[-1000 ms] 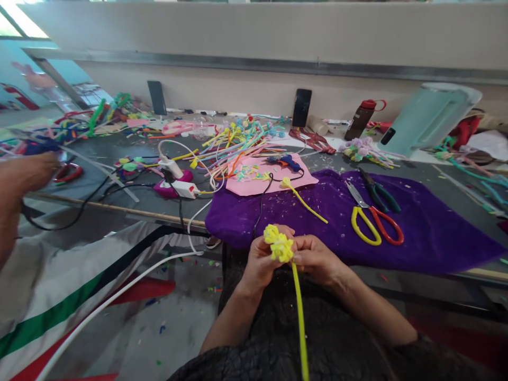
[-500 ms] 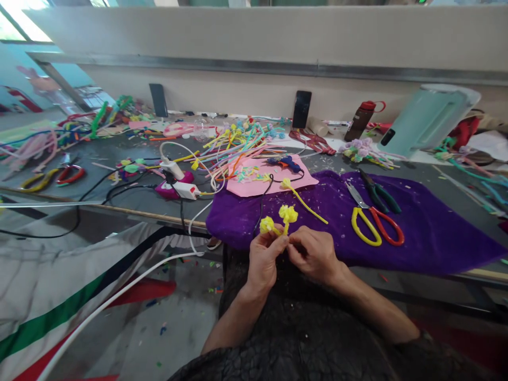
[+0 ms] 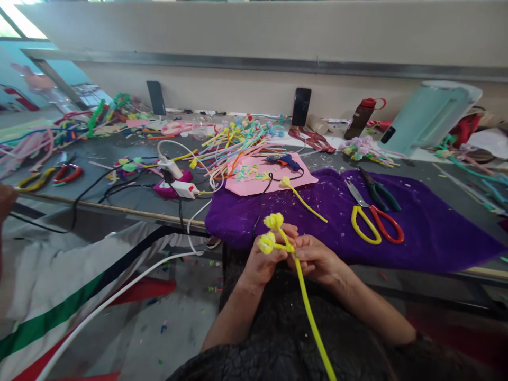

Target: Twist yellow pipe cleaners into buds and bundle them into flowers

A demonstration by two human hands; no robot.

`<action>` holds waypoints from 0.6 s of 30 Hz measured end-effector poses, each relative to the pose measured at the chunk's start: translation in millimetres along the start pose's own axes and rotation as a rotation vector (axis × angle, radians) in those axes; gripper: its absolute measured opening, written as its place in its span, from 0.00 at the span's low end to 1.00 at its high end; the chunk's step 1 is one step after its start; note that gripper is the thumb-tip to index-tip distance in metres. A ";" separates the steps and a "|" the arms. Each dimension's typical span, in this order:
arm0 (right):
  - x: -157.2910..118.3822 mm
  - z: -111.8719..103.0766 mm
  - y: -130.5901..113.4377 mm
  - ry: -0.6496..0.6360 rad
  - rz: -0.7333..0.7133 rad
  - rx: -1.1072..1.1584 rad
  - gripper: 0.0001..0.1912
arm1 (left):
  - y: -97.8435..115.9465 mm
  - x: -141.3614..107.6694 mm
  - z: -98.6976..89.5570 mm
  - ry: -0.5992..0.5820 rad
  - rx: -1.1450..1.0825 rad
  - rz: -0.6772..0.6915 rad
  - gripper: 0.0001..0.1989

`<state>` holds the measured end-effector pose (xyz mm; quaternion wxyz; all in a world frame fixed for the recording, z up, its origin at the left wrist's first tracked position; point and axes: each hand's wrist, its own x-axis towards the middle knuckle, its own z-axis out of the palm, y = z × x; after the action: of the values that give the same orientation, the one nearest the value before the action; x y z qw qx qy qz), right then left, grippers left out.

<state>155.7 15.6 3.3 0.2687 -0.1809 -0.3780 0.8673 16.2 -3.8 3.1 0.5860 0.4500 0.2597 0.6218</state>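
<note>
Between my two hands is a yellow pipe-cleaner flower stem (image 3: pixel 305 296) with two fuzzy blossoms branching from its top and a long tail hanging toward my lap. My left hand (image 3: pixel 260 264) is closed round the branches just behind the blossoms. With thumb and fingers, my right hand (image 3: pixel 317 259) pinches the joint where the branches meet the stem. Beyond them, a single yellow pipe-cleaner flower (image 3: pixel 304 198) lies on the purple cloth (image 3: pixel 333 238). Scissors (image 3: pixel 365 217) with one yellow and one red handle rest to the right, beside dark-handled pliers (image 3: pixel 381 190).
A glue gun (image 3: pixel 288 161) lies on pink paper (image 3: pixel 246 185) with cut scraps. Coloured pipe cleaners (image 3: pixel 238 148) are heaped behind it. Cords run from a power strip (image 3: pixel 178 188) on the left. A brown bottle (image 3: pixel 359 119) and pale green jug (image 3: pixel 432 119) stand at the back. Another person's hand (image 3: pixel 6 201) shows far left.
The blossoms have tipped to the left and the long stem has swung into view below my hands. My right hand has turned and lowered slightly. Another person's hand has appeared at the left edge.
</note>
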 end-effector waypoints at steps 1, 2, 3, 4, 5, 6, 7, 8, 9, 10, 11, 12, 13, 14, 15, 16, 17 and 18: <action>0.3 0.0 0.9 -0.002 0.006 0.016 0.13 | 0.3 0.5 0.0 -0.008 -0.002 0.011 0.13; 0.4 0.3 1.3 0.002 0.008 0.026 0.13 | 0.4 0.9 0.0 -0.012 -0.003 0.017 0.12; 0.2 0.8 1.3 0.010 0.007 0.030 0.13 | 0.3 1.4 0.2 -0.011 -0.003 0.021 0.12; 0.1 1.4 1.0 0.018 0.006 0.030 0.13 | -0.1 1.7 0.4 -0.005 -0.002 0.030 0.11; -0.1 2.1 0.5 0.024 0.002 0.024 0.13 | -0.6 2.0 0.8 0.003 0.000 0.043 0.11; -0.2 2.8 0.1 0.024 0.001 0.016 0.14 | -1.3 2.2 1.3 0.013 0.002 0.059 0.10; -0.1 3.3 -0.3 0.023 0.001 0.006 0.14 | -1.9 2.3 1.8 0.023 0.004 0.076 0.10; 0.0 3.6 -0.5 0.023 0.003 -0.005 0.14 | -2.5 2.2 2.3 0.034 0.004 0.093 0.10; 0.1 3.8 -0.5 0.024 0.004 -0.019 0.14 | -3.0 1.8 2.8 0.047 0.005 0.107 0.10; 0.2 3.7 -0.2 0.027 0.004 -0.033 0.14 | -3.3 1.2 3.4 0.059 0.005 0.117 0.09; 0.2 3.5 0.2 0.033 0.001 -0.046 0.14 | -3.4 0.4 3.8 0.071 0.005 0.123 0.09; 0.0 3.3 0.6 0.046 -0.006 -0.060 0.13 | -3.3 -0.7 4.2 0.082 0.007 0.124 0.09; -0.4 3.2 1.0 0.064 -0.017 -0.077 0.13 | -2.9 -1.9 4.6 0.095 0.008 0.117 0.09; -1.0 3.4 1.2 0.086 -0.032 -0.102 0.14 | -2.4 -3.3 4.9 0.114 0.008 0.104 0.09; -1.8 3.7 1.1 0.112 -0.048 -0.135 0.14 | -1.7 -4.6 5.1 0.140 0.010 0.089 0.08; -2.9 4.4 0.6 0.140 -0.067 -0.178 0.14 | -1.0 -5.8 5.3 0.171 0.016 0.075 0.08; -4.1 5.4 -0.4 0.167 -0.093 -0.231 0.14 | -0.4 -6.7 5.5 0.201 0.022 0.066 0.08; -5.5 6.5 -1.8 0.191 -0.125 -0.298 0.14 | 0.0 -7.4 5.7 0.229 0.027 0.065 0.09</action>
<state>157.3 9.7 9.5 0.3271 -0.2765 -0.4857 0.7620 20.5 -12.1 3.9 0.5260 0.3922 0.3184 0.6842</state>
